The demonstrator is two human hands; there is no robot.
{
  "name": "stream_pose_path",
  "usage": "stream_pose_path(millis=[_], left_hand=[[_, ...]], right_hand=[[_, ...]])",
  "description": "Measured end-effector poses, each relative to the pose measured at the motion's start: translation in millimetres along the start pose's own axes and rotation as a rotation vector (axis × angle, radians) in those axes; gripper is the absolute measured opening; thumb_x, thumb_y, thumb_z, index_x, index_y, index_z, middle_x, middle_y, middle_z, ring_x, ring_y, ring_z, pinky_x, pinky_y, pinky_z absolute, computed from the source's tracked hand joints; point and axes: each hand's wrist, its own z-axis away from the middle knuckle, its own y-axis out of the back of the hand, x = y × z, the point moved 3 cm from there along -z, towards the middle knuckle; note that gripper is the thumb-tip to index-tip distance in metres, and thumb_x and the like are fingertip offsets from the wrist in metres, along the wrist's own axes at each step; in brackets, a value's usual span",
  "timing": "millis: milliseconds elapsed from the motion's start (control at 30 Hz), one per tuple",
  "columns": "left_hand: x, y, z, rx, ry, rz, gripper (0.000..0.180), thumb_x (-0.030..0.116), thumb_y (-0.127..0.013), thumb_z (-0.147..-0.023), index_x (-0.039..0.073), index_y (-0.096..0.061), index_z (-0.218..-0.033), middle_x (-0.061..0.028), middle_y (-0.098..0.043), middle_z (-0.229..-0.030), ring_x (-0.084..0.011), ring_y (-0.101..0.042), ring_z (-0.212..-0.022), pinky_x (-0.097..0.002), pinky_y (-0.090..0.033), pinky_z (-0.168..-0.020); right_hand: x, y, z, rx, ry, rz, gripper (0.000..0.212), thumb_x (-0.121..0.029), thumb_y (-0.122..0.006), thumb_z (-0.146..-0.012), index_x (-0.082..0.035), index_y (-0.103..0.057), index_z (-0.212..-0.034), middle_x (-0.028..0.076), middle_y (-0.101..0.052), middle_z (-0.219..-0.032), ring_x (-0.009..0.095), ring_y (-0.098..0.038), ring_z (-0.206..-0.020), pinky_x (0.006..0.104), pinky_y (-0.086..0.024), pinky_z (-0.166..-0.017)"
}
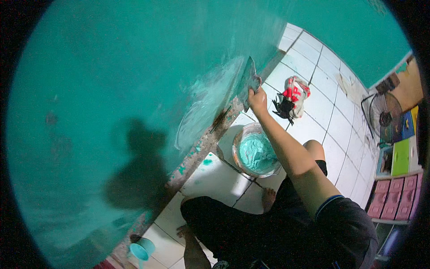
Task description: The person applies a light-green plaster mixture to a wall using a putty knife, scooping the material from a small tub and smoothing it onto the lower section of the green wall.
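My right hand (257, 101) is closed around the handle of a flat plastering trowel (249, 80). Its blade stands on edge against the low part of the turquoise wall (103, 76), at the end of a pale, damp-looking smeared patch (208, 96). Under my right forearm is a round bucket (237, 157), its rim smeared, holding thick turquoise paste (257, 150). Down by my bent left knee, my left hand (182, 232) is in shadow near the floor. Its fingers are too dark and small to make out.
A turquoise dipper (142, 249) lies by the wall at lower left. On the white tiled floor (333, 114) rests a red-and-white bag (296, 91) with black strands beside it. A fan (384, 117) and pink drawers (394, 197) stand at right. A rough bare strip (197, 154) edges the wall's foot.
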Motion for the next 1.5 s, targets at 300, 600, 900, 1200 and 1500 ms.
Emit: stream_pose_path(millis=[300, 600, 900, 1200, 1500], left_hand=[[-18, -11, -30, -0.346, 0.292, -0.222, 0.078, 0.045, -0.041, -0.091, 0.004, -0.002, -0.144, -0.0288, -0.012, -0.146, -0.0447, -0.019, -0.134, -0.0573, -0.026, -0.102], [3, 16, 23, -1.155, -0.266, 0.363, 0.149, 0.088, -0.055, -0.050, -0.010, 0.018, -0.136, -0.0390, 0.015, -0.141, -0.0530, 0.008, -0.133, -0.0637, -0.010, -0.103], [23, 28, 51, -1.046, -0.155, 0.323, 0.151, 0.088, -0.057, -0.047, -0.009, 0.015, -0.137, -0.0387, 0.011, -0.142, -0.0533, 0.005, -0.133, -0.0635, -0.011, -0.104], [22, -42, 47, -0.727, 0.020, -0.013, 0.082, 0.047, -0.040, -0.091, 0.004, 0.005, -0.144, -0.0285, -0.002, -0.148, -0.0442, -0.012, -0.136, -0.0586, -0.030, -0.101], [15, -27, 26, -0.674, 0.153, -0.213, 0.071, 0.036, -0.037, -0.095, 0.007, 0.005, -0.144, -0.0251, -0.003, -0.149, -0.0392, -0.013, -0.138, -0.0559, -0.029, -0.103]], right_hand=[[-91, -68, 118, -0.105, 0.316, -0.081, 0.049, 0.000, -0.053, -0.078, -0.009, -0.050, -0.126, 0.024, -0.062, -0.096, 0.039, -0.061, -0.086, 0.0396, -0.048, -0.077], [-94, -43, 226, -0.343, 0.333, -0.064, 0.052, 0.002, -0.054, -0.077, -0.006, -0.046, -0.129, 0.027, -0.058, -0.101, 0.041, -0.058, -0.093, 0.0406, -0.048, -0.079], [-16, 10, 91, -0.015, 0.233, 0.225, 0.065, 0.000, -0.053, -0.073, -0.012, -0.040, -0.135, 0.025, -0.059, -0.099, 0.041, -0.059, -0.083, 0.0464, -0.048, -0.072], [-90, -60, 205, -0.182, 0.562, 0.040, 0.067, 0.006, -0.052, -0.068, -0.013, -0.044, -0.132, 0.015, -0.055, -0.120, 0.037, -0.060, -0.090, 0.0405, -0.052, -0.075], [-97, -19, 208, -0.189, 0.374, -0.012, 0.061, 0.000, -0.052, -0.076, -0.006, -0.038, -0.136, 0.024, -0.057, -0.109, 0.039, -0.060, -0.087, 0.0424, -0.050, -0.071]])
